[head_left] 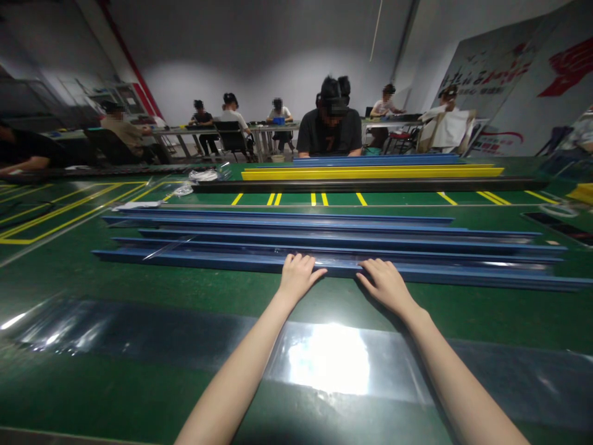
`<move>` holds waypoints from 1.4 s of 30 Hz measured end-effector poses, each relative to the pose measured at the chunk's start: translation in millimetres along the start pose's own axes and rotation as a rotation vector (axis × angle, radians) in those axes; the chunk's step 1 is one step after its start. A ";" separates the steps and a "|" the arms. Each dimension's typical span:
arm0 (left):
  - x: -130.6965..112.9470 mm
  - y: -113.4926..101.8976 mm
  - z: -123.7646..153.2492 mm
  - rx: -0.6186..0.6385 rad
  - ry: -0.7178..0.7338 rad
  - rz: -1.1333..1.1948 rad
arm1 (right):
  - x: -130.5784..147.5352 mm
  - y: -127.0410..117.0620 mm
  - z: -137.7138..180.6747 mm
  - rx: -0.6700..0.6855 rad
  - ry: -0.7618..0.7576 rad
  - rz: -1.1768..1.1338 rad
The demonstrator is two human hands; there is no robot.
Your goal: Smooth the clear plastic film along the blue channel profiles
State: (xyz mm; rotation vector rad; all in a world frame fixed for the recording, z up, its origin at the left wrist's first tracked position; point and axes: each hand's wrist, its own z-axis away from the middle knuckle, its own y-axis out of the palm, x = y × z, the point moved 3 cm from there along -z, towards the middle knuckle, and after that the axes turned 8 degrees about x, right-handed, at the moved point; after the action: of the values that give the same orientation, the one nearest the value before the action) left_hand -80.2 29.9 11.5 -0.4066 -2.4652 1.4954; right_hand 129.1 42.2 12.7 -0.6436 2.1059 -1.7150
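Note:
Both hands are at the nearest of several long blue channel profiles lying side by side across the green table. My left hand has its fingers hooked over the profile's near wall, with the thumb stretched to the right along the front. A short way to the right, my right hand holds the same wall, its thumb pointing left. The fingertips are partly hidden behind the wall. Between my forearms and the edge of the table lies a long strip of clear plastic film, flat and shiny.
Farther back lie a black profile, a yellow profile and a blue one. A person in a dark shirt sits opposite. Crumpled film lies at back left, a phone-like dark slab at right.

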 end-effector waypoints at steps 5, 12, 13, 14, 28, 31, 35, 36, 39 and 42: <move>0.6 -0.1 -0.8 -0.007 0.007 -0.009 | -0.1 0.2 0.3 -0.007 0.002 0.002; -0.1 1.3 -0.3 -0.002 0.000 -0.015 | 0.3 -0.5 0.8 -0.020 0.004 0.004; -0.3 1.2 0.0 -0.006 -0.001 -0.016 | 0.3 -0.4 0.8 -0.020 0.004 0.004; -0.5 1.1 0.3 -0.011 -0.003 -0.015 | 0.2 -0.3 0.8 -0.020 0.002 0.005; 3.8 3.1 2.6 -0.081 -0.061 0.028 | 0.3 -0.5 0.3 -0.012 -0.007 -0.002; 4.6 3.4 2.1 -0.083 -0.058 0.026 | -0.4 0.2 0.2 -0.016 -0.007 -0.001; 5.7 4.0 1.4 -0.079 -0.061 0.023 | -0.7 0.4 0.3 -0.025 -0.008 0.001; 5.8 3.9 1.3 -0.081 -0.059 0.022 | -0.6 0.4 0.3 -0.023 -0.007 0.002; 5.4 3.0 1.3 -0.092 -0.055 0.018 | -0.2 0.1 0.4 -0.017 -0.003 0.005; 4.6 2.1 1.6 -0.097 -0.056 0.016 | 0.2 -0.5 0.5 -0.023 -0.001 0.004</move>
State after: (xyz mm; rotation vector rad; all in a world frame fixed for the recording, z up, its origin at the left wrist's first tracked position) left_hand -84.7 31.1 9.2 -0.4088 -2.5915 1.4164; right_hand 129.2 41.6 13.1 -0.6464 2.1277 -1.6906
